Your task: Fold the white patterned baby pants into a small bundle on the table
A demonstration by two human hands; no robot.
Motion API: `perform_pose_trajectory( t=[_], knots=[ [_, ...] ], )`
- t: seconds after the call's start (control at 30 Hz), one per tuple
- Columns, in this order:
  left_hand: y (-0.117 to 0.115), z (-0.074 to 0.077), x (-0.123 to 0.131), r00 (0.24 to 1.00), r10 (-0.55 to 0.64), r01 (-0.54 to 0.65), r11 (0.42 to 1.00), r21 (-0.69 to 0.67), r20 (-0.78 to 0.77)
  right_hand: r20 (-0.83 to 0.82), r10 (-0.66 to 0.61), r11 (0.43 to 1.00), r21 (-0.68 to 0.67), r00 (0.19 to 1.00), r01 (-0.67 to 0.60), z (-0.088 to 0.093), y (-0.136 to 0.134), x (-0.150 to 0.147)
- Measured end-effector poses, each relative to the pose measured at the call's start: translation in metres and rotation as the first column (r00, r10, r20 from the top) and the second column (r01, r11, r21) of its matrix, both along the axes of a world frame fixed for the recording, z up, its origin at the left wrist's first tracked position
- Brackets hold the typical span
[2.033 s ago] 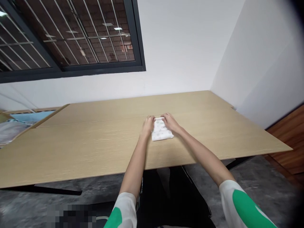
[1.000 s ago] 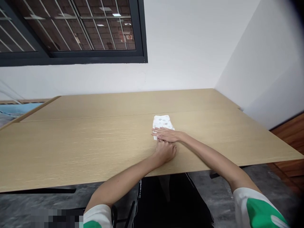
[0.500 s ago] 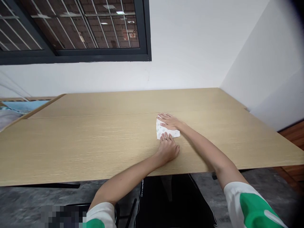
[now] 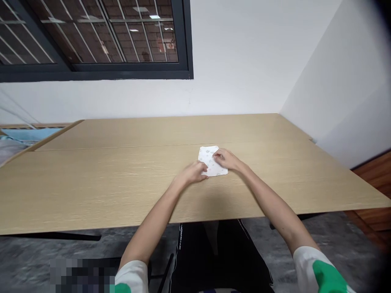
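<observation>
A small white cloth [image 4: 209, 160] with a faint grey print lies flat on the wooden table [image 4: 116, 183], in a roughly square shape. My left hand [image 4: 193, 172] is at its lower left side, thumb and fingers apart, the fingertips on the cloth's edge. Over the right edge of the cloth is my right hand [image 4: 227, 158], its fingers curled and drawn together at the tips on the fabric. That hand hides part of the right edge.
The table runs back to a white wall [image 4: 232, 73] below a dark-framed window [image 4: 122, 74]. Blue bedding [image 4: 33, 133] lies beyond the left edge. Brown wood panelling [image 4: 374, 183] stands at the right. Under the front edge are black-trousered legs [image 4: 198, 260].
My left hand has moved left and turned from below the cloth to its left side. The right hand has drawn back from the cloth's top to its right edge, fingers now curled. More cloth shows.
</observation>
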State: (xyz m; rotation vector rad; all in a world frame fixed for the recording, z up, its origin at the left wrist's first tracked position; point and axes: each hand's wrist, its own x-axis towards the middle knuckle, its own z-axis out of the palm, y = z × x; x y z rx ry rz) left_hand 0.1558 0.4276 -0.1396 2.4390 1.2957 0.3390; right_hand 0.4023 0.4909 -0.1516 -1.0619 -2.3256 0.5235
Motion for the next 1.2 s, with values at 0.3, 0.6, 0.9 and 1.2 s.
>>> perform_pose_trajectory(
  t=[0.3,0.6,0.9,1.2],
  knots=[
    [-0.002,0.006,0.004,0.992,0.087,-0.083,0.996,-0.040,0.096,0.144,0.187,0.956,-0.256,0.972,-0.146,0.004,-0.015,0.033],
    [0.010,0.013,-0.015,0.945,0.123,-0.089,0.989,-0.121,0.304,-0.074,0.112,0.956,-0.264,0.991,-0.127,0.023,-0.023,0.033],
    [0.034,-0.019,-0.008,0.861,0.221,-0.165,0.973,-0.160,0.458,-0.232,-0.264,0.946,-0.252,0.936,0.205,-0.011,-0.001,0.020],
    [0.047,-0.041,-0.003,0.824,0.415,-0.436,0.899,-0.036,0.385,-0.142,-0.530,0.842,-0.207,0.836,0.498,-0.038,0.014,0.000]
  ],
)
